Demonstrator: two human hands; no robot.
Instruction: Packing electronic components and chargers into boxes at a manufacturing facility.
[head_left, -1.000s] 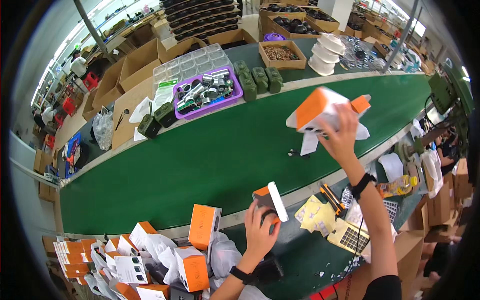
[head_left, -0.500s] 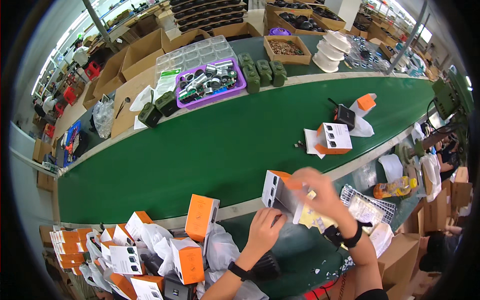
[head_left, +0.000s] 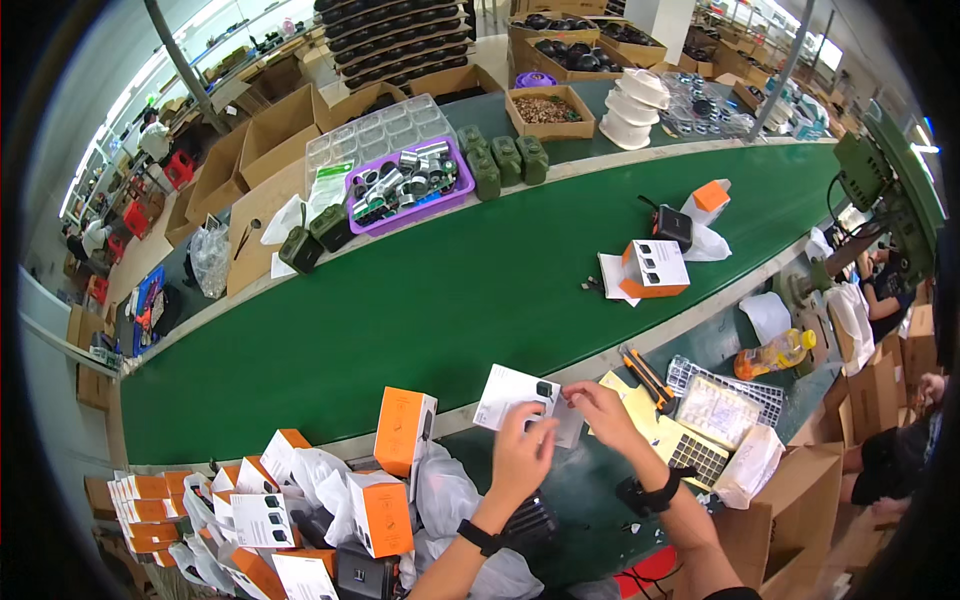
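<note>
A small white carton with dark pictures printed on it lies tilted at the near edge of the green belt. My left hand is at its near side, fingers curled over the printed face; whatever is between them is too small to make out. At the carton's right edge, the fingertips of my right hand are pinched on it. An orange-and-white box stands to the left of my left hand. Below that hand, a black ribbed object lies partly hidden by plastic bags.
Several orange-and-white boxes crowd the lower left. A utility knife, yellow sheets and a bottle lie to the right. On the belt sit another box and a black case. Beyond stands a purple tray.
The carton has gone from upright to tilted, its printed face turned up. My right hand has come down and left to its edge, uncovering the knife. The whole view has shifted slightly.
</note>
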